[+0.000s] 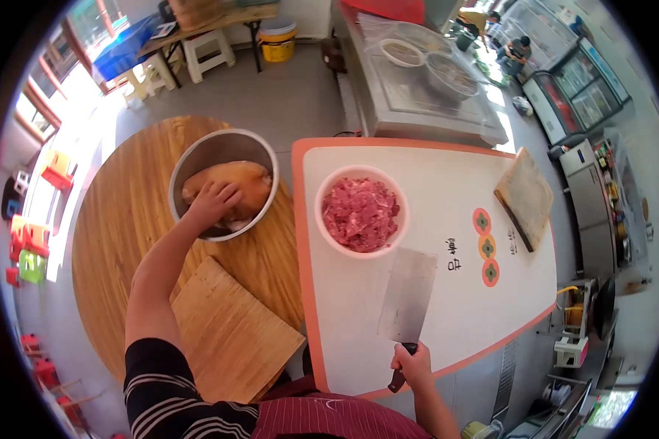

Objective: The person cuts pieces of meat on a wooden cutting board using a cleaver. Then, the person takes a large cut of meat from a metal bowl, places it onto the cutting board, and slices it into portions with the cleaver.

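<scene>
My left hand (215, 205) reaches into a deep metal pot (181, 164), its fingers bent over a large piece of yellowish skin-on meat (245, 179). Part of that meat is hidden under the hand, and I cannot tell its exact kind. My right hand (414, 362) is closed round the dark handle of a cleaver (408, 293). The cleaver's broad blade points away from me over the white table (344, 307). Just beyond the blade's tip stands a pinkish-white bowl (322, 234) heaped with chopped raw red meat (360, 212).
A wooden cutting board (234, 329) lies on the round wooden table (117, 241) at left. Another thick board (527, 197) rests at the white table's right edge. Behind, a metal counter (388, 102) carries bowls. Two people (516, 53) are far off at upper right.
</scene>
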Demonstrator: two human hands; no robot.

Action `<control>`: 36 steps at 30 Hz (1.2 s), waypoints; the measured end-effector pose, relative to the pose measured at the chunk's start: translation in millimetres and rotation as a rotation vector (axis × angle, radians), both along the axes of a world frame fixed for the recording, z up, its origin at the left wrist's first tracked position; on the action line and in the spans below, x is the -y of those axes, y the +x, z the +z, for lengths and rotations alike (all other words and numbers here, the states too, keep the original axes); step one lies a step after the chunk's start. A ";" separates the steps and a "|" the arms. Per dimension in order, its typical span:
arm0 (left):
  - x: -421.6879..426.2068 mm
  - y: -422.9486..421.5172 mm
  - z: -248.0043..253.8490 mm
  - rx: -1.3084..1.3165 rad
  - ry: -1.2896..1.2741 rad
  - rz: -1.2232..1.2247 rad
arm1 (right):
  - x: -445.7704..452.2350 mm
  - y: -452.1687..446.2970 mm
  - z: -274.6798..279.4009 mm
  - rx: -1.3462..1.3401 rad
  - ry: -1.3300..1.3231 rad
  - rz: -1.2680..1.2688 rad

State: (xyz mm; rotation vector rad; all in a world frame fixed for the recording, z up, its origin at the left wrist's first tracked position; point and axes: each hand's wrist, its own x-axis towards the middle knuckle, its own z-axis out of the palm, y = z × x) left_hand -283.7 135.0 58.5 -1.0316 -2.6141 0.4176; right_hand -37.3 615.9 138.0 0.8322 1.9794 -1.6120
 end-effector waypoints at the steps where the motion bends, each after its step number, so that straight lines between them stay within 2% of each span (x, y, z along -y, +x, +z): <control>1: -1.8 -0.9 -0.6 -0.011 -0.014 0.000 | -0.6 1.2 -2.4 0.003 -0.012 0.003; 7: 2.8 -12.4 -16.1 -0.143 -0.014 -0.098 | 12.7 4.0 -16.7 -0.005 -0.031 0.034; 13: 5.3 -15.3 -32.5 0.030 0.178 0.024 | 32.3 5.6 -11.8 0.010 -0.016 0.090; 16: 0.8 -17.1 -16.5 0.138 0.226 0.113 | 30.6 10.6 -15.9 0.024 -0.014 0.108; 18: 1.1 -22.2 4.2 0.304 0.159 0.201 | 28.0 16.2 -17.3 0.045 -0.010 0.118; 22: 2.4 -37.2 40.5 0.299 0.243 0.286 | 25.5 22.6 -21.5 0.051 -0.015 0.138; 24: -0.6 -40.6 57.0 0.296 0.331 0.457 | 28.7 25.3 -22.8 0.048 -0.009 0.143; 26: 0.8 -43.8 68.6 0.302 0.390 0.505 | 32.9 25.5 -22.1 0.048 -0.028 0.105; 29: 1.9 -48.0 90.5 0.292 0.673 0.702 | 33.3 27.3 -24.6 0.022 -0.046 0.125; 32: 5.3 -47.7 112.6 0.256 0.760 0.757 | 35.5 26.8 -22.5 0.009 -0.044 0.145; 36: 15.3 -28.5 146.1 0.186 0.825 0.712 | 41.3 29.3 -24.9 -0.014 -0.069 0.140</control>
